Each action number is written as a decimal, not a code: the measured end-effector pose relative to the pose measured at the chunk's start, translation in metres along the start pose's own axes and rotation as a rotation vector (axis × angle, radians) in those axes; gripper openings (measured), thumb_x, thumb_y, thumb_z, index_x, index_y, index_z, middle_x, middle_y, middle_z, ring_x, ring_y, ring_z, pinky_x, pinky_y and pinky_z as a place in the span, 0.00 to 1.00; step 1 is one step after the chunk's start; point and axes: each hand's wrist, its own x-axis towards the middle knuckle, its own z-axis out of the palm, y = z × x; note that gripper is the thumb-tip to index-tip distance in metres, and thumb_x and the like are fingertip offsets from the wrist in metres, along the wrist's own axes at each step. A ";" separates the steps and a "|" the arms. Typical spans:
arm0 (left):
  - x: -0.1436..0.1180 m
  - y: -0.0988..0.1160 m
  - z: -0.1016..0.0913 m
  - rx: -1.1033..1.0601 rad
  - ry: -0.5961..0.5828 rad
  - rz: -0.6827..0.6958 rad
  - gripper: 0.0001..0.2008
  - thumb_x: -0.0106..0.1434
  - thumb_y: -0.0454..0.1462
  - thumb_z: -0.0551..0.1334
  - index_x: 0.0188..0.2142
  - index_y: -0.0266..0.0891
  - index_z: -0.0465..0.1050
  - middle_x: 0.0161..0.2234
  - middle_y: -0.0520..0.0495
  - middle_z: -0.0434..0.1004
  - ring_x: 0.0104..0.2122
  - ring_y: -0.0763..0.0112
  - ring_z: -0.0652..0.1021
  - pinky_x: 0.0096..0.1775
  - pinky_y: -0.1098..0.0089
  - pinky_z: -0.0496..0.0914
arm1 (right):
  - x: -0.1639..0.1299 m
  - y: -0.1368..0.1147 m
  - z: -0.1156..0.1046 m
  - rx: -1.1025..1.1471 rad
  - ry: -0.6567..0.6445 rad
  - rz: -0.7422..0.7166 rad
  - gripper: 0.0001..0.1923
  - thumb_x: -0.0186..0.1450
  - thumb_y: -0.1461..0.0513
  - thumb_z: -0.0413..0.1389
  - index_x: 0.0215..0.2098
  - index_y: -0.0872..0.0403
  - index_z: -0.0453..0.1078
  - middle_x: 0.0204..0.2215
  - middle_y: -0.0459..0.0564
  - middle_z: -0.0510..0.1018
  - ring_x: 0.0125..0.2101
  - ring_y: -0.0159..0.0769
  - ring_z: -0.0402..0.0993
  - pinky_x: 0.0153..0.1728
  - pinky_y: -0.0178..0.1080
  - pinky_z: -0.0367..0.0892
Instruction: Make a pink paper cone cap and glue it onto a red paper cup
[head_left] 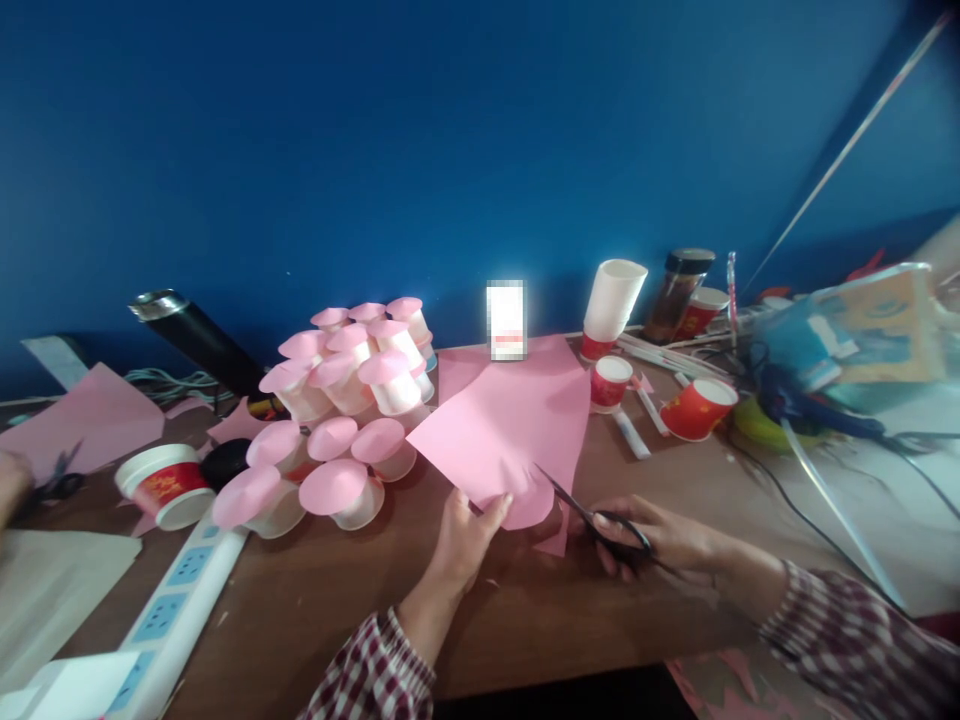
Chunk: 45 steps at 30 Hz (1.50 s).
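Observation:
My left hand [466, 538] pinches the near edge of a pink paper sheet [506, 425] and holds it tilted above the brown table [322, 590]. My right hand [660, 540] grips black scissors [596, 515] whose blades are open and bite into the sheet's near edge. A rounded lobe of pink paper sits between the two hands. Both wrists wear plaid sleeves.
A cluster of cups capped with pink paper discs [341, 415] stands left of the sheet. A white power strip [176, 610] lies at front left. Red paper cups [697, 408], a white cup [613, 300], a jar [679, 292] and cables [817, 420] crowd the right. Another person's hand [11, 485] shows at far left.

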 end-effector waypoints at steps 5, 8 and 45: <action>-0.002 0.001 -0.001 0.009 -0.012 -0.001 0.20 0.49 0.40 0.69 0.40 0.30 0.74 0.38 0.38 0.80 0.38 0.58 0.79 0.41 0.65 0.71 | 0.000 -0.001 -0.004 -0.093 -0.005 -0.020 0.27 0.59 0.41 0.52 0.28 0.58 0.64 0.20 0.46 0.71 0.18 0.25 0.64 0.20 0.31 0.57; -0.002 0.002 -0.002 -0.011 -0.007 -0.015 0.20 0.48 0.40 0.69 0.39 0.31 0.75 0.37 0.38 0.80 0.38 0.57 0.79 0.41 0.65 0.71 | -0.001 -0.001 -0.007 -0.161 -0.019 -0.032 0.27 0.60 0.41 0.50 0.28 0.57 0.63 0.21 0.45 0.71 0.18 0.25 0.63 0.20 0.31 0.57; 0.005 0.004 0.001 -0.228 0.026 -0.134 0.21 0.45 0.38 0.71 0.39 0.32 0.73 0.37 0.39 0.80 0.39 0.58 0.78 0.43 0.63 0.71 | -0.016 0.000 -0.021 -0.026 -0.104 -0.026 0.25 0.63 0.46 0.52 0.42 0.60 0.67 0.23 0.47 0.73 0.19 0.25 0.66 0.21 0.29 0.60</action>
